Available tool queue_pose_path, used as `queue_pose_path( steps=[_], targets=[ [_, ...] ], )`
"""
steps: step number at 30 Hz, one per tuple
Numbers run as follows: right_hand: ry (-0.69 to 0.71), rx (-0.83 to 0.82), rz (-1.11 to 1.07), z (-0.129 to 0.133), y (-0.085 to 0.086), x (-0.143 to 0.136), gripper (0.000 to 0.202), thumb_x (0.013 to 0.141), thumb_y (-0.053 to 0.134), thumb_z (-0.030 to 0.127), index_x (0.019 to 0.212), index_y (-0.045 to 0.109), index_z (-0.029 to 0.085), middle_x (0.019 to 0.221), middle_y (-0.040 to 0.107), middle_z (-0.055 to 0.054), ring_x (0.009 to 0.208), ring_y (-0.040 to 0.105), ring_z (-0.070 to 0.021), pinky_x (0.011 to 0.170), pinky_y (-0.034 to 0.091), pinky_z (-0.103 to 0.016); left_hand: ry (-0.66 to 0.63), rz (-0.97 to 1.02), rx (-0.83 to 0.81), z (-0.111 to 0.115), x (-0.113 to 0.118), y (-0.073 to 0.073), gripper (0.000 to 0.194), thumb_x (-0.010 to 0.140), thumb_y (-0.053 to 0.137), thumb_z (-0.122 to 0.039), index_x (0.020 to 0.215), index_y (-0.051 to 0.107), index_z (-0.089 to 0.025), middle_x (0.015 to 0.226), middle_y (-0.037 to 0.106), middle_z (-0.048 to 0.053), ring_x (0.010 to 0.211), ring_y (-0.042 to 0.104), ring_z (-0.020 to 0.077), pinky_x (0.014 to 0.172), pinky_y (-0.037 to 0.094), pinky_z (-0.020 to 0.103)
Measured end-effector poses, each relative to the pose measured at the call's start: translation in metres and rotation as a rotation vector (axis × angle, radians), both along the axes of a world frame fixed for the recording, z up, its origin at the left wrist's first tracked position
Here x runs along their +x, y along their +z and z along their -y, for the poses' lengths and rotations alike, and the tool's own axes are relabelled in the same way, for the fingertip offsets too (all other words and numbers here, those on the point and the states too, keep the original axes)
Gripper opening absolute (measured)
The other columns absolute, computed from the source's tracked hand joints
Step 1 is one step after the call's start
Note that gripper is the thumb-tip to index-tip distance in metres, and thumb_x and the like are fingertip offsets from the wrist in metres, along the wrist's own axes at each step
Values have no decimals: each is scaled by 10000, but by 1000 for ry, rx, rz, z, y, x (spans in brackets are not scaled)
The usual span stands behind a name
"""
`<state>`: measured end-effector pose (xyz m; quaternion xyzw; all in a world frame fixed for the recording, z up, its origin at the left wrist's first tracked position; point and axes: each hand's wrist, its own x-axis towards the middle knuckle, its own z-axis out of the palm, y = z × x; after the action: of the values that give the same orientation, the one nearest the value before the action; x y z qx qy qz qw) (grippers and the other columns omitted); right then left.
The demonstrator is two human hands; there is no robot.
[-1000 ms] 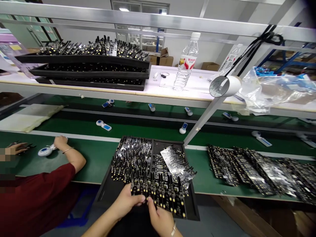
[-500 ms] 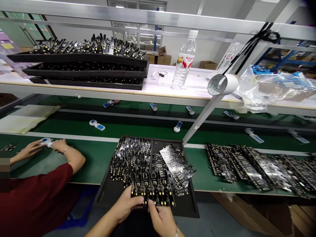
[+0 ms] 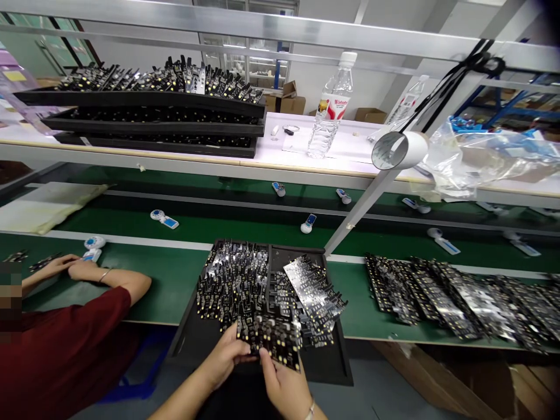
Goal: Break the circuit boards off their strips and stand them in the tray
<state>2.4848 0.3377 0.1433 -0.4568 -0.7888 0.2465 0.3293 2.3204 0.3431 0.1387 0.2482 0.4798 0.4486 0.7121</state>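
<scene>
Both my hands grip one panel of black circuit boards (image 3: 275,341), dotted with yellowish parts, over the near side of a black tray (image 3: 188,344). My left hand (image 3: 225,359) pinches its left lower edge, thumb on top. My right hand (image 3: 284,382) holds the lower edge further right, thumb on top and fingers underneath. Behind the panel, the tray's left part is filled with many small separate circuit boards (image 3: 236,268). In its right part lie stacked board panels (image 3: 312,291), the top one shiny and tilted.
Rows of board panels (image 3: 459,297) lie on the green bench at right. White-and-blue handheld devices (image 3: 164,219) sit on the belt behind. A co-worker in a red sleeve (image 3: 96,309) handles a device at left. A slanted metal post (image 3: 359,216) rises beside the tray; loaded black trays (image 3: 153,105) stand on the shelf.
The panel in my hands has tilted and dropped slightly at its right side. Devices on the near belt have slid left, those on the far belt right. The co-worker's hands have moved lower.
</scene>
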Motion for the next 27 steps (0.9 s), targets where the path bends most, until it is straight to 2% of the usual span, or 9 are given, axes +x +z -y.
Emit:
queue_pose_path(
  steps=[2, 5, 7, 10, 12, 15, 20, 24, 27],
  targets=[
    [52, -38, -17, -1, -1, 1, 333, 919, 411, 240, 791, 716, 278, 784, 732, -14, 770, 679, -179, 736, 471, -257, -33, 144, -65, 2, -1, 4, 418, 687, 721, -290, 1081, 606, -211, 1014, 704, 80, 963, 639, 273, 854, 490, 417],
    [41, -177, -7, -4, 1, 2, 323, 875, 512, 378, 639, 674, 227, 603, 665, -19, 591, 621, -166, 609, 455, -251, 0, 109, -6, 2, 1, 10, 444, 659, 780, -272, 1058, 604, -189, 1008, 705, 85, 967, 639, 250, 887, 476, 382],
    [-23, -309, -102, -7, 2, 3, 396, 854, 533, 478, 585, 634, 205, 508, 593, -12, 487, 546, -148, 526, 434, -249, 9, 64, 7, 1, 3, 12, 452, 630, 808, -270, 1019, 596, -179, 922, 711, 70, 844, 659, 221, 770, 507, 334],
    [-139, -439, -352, -8, -1, 7, 417, 880, 480, 526, 721, 663, 186, 606, 650, -51, 548, 583, -170, 534, 468, -261, -10, -4, -56, 1, 3, 9, 475, 608, 819, -315, 990, 568, -185, 827, 701, 46, 689, 655, 190, 578, 485, 270],
    [-147, -411, -364, -6, -4, 9, 384, 876, 502, 510, 776, 669, 179, 672, 678, -78, 625, 620, -192, 587, 488, -272, 25, -67, -102, 5, 3, 5, 500, 593, 827, -329, 993, 557, -197, 876, 703, 50, 750, 665, 203, 614, 508, 281],
    [-60, -292, -202, -2, -7, 9, 317, 909, 484, 396, 755, 658, 180, 685, 677, -83, 644, 637, -185, 614, 470, -257, 90, -139, -150, 11, 7, -1, 513, 597, 819, -354, 1011, 551, -216, 981, 700, 66, 880, 659, 244, 707, 542, 344],
    [-4, -23, 74, -1, -2, 0, 387, 931, 379, 283, 637, 603, 168, 562, 603, -68, 512, 574, -166, 517, 375, -252, 150, -304, 70, 11, 14, -6, 296, 649, 767, -280, 895, 630, -189, 900, 710, 67, 930, 630, 269, 862, 496, 376],
    [87, -337, -63, -8, 5, -8, 330, 922, 440, 341, 707, 632, 180, 661, 658, -44, 615, 608, -156, 584, 394, -233, 111, 79, -111, 15, 2, -7, 371, 630, 705, -185, 990, 616, -202, 934, 713, 66, 923, 645, 275, 821, 505, 402],
    [128, -475, -24, -11, 4, -14, 340, 831, 585, 427, 597, 602, 180, 548, 596, 5, 517, 532, -127, 509, 326, -225, 156, 221, -156, 25, -12, -11, 425, 633, 723, -178, 1036, 592, -189, 959, 711, 82, 900, 661, 263, 795, 513, 391]
  ],
)
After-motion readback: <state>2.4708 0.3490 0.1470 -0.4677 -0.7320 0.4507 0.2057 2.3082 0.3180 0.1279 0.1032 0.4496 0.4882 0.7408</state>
